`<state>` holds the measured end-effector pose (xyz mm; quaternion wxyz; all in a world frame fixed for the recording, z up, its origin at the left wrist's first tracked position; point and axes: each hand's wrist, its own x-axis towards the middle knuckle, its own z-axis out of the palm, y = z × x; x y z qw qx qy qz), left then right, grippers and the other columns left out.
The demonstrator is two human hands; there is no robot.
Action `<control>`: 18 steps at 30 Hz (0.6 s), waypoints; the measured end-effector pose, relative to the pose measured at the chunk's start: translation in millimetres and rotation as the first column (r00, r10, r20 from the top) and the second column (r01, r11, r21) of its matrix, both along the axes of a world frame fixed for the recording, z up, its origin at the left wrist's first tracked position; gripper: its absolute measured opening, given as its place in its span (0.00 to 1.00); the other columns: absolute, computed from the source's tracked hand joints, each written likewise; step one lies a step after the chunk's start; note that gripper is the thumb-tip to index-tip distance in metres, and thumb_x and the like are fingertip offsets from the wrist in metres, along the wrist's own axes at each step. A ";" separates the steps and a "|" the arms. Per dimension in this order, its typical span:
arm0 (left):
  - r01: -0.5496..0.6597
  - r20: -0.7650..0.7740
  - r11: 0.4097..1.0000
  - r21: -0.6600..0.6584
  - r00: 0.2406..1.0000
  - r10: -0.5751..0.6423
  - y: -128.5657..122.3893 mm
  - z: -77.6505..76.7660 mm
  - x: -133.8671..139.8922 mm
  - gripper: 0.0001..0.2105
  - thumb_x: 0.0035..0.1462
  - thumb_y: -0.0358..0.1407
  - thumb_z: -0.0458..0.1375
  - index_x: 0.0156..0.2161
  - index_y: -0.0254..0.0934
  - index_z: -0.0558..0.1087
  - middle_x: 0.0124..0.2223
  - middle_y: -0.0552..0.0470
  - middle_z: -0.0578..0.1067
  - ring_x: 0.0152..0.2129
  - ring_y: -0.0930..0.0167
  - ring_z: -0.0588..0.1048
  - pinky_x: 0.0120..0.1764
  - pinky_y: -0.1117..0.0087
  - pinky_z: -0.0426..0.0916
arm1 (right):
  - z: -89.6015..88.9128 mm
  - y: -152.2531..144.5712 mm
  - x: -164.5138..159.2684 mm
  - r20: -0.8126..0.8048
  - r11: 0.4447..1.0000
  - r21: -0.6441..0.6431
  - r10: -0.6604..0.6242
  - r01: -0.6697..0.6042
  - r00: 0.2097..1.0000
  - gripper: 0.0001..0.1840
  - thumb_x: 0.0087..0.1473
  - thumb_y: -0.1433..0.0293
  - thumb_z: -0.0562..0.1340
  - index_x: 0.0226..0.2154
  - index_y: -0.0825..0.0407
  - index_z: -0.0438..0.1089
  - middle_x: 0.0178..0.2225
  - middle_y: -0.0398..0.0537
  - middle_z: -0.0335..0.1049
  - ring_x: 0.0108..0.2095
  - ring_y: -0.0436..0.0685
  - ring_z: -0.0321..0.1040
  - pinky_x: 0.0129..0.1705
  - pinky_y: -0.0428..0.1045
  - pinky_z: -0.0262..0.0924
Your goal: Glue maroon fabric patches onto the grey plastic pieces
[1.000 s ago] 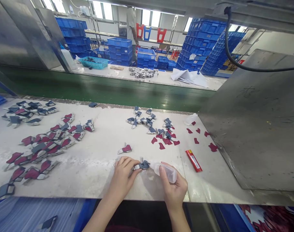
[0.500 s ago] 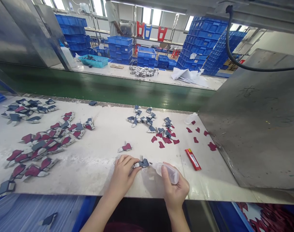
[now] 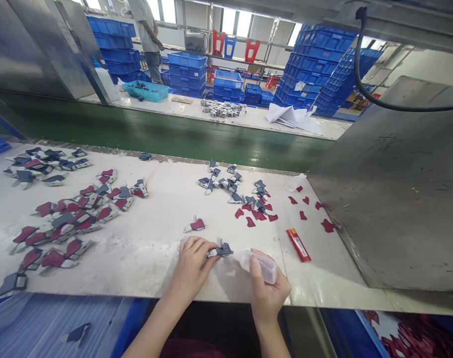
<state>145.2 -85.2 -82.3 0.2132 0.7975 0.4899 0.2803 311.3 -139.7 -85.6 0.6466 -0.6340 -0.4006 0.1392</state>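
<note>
The right hand [image 3: 268, 294] is wrapped around a clear bottle [image 3: 264, 269], its nozzle just beside a blue-grey part [image 3: 224, 249] that the left hand [image 3: 191, 263] pinches by its pale end, near the front of the tabletop [image 3: 167, 194]. Rightward lies a red packet [image 3: 298, 245] (white label showing); 1 maroon-topped part [image 3: 197, 224] sits just past the left hand. Farther off are loose maroon pieces [image 3: 251, 222], then a cluster of similar parts [image 3: 235, 199]; well beyond, blue crates [image 3: 187, 71] and a standing person [image 3: 147, 42]

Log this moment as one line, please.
left hand: pinching blue-grey part | right hand: gripping translucent bottle | table: red packet, maroon pieces
</note>
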 end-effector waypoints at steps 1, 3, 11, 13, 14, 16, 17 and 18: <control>0.004 0.001 1.000 -0.006 1.000 -0.004 -0.3 0.3 -0.1 0.05 0.60 0.31 0.60 0.42 0.40 0.73 0.40 0.52 0.77 0.42 0.62 0.70 0.42 0.60 0.60 | -0.7 1.1 -1.5 0.010 0.999 -0.015 0.033 -0.033 0.999 0.12 0.52 0.63 0.67 0.34 0.56 0.78 0.31 0.52 0.79 0.31 0.60 0.77 0.32 0.50 0.71; 0.006 0.003 1.000 -0.014 1.000 -0.006 -0.7 0.8 -0.3 0.05 0.60 0.30 0.59 0.42 0.39 0.73 0.40 0.51 0.77 0.42 0.62 0.70 0.43 0.60 0.60 | -1.5 2.8 -3.6 0.023 0.997 -0.029 0.072 -0.072 0.997 0.12 0.52 0.63 0.67 0.34 0.55 0.78 0.32 0.52 0.79 0.32 0.60 0.77 0.33 0.49 0.71; 0.007 0.018 1.000 0.000 1.000 -0.007 0.3 0.7 0.2 0.06 0.60 0.29 0.60 0.42 0.38 0.73 0.40 0.51 0.77 0.42 0.61 0.69 0.43 0.60 0.60 | -0.8 4.3 -4.5 0.024 0.993 -0.058 0.101 -0.099 0.995 0.11 0.52 0.64 0.67 0.34 0.55 0.78 0.31 0.51 0.79 0.31 0.58 0.76 0.33 0.49 0.70; 0.009 0.020 1.000 0.000 1.000 -0.009 0.2 0.6 0.2 0.06 0.60 0.30 0.60 0.42 0.39 0.73 0.40 0.50 0.77 0.42 0.61 0.69 0.43 0.60 0.60 | -1.6 4.7 -4.3 0.020 0.992 -0.058 0.109 -0.108 0.994 0.11 0.52 0.64 0.67 0.34 0.55 0.78 0.32 0.51 0.79 0.31 0.59 0.77 0.33 0.49 0.70; 0.009 0.020 1.000 0.001 1.000 -0.010 0.0 0.5 0.1 0.05 0.60 0.30 0.60 0.42 0.39 0.73 0.40 0.50 0.77 0.42 0.61 0.69 0.43 0.60 0.60 | -2.0 4.9 -4.2 0.022 0.991 -0.057 0.120 -0.118 0.993 0.10 0.52 0.64 0.67 0.34 0.55 0.78 0.32 0.51 0.79 0.32 0.59 0.77 0.33 0.49 0.70; 0.008 0.019 1.000 0.003 1.000 -0.008 -0.5 0.4 0.0 0.05 0.59 0.30 0.60 0.42 0.39 0.73 0.40 0.51 0.77 0.42 0.61 0.69 0.43 0.60 0.60 | -2.2 5.2 -4.0 0.027 0.988 -0.055 0.146 -0.144 0.989 0.10 0.52 0.65 0.67 0.34 0.54 0.78 0.32 0.51 0.79 0.32 0.59 0.76 0.34 0.49 0.70; 0.007 0.018 1.000 0.004 1.000 -0.007 -0.7 0.4 0.0 0.05 0.59 0.30 0.60 0.42 0.39 0.73 0.39 0.51 0.77 0.42 0.61 0.69 0.43 0.60 0.60 | -2.0 5.4 -3.9 0.028 0.986 -0.054 0.157 -0.155 0.987 0.10 0.53 0.65 0.67 0.34 0.54 0.78 0.32 0.51 0.79 0.32 0.58 0.76 0.34 0.49 0.70; 0.004 0.016 1.000 0.004 1.000 -0.005 -0.9 0.2 0.0 0.05 0.59 0.30 0.60 0.42 0.38 0.73 0.39 0.51 0.77 0.42 0.61 0.69 0.43 0.60 0.60 | -1.4 5.4 -3.6 0.026 0.985 -0.052 0.166 -0.165 0.986 0.09 0.53 0.65 0.66 0.34 0.54 0.78 0.32 0.50 0.79 0.31 0.58 0.76 0.33 0.49 0.70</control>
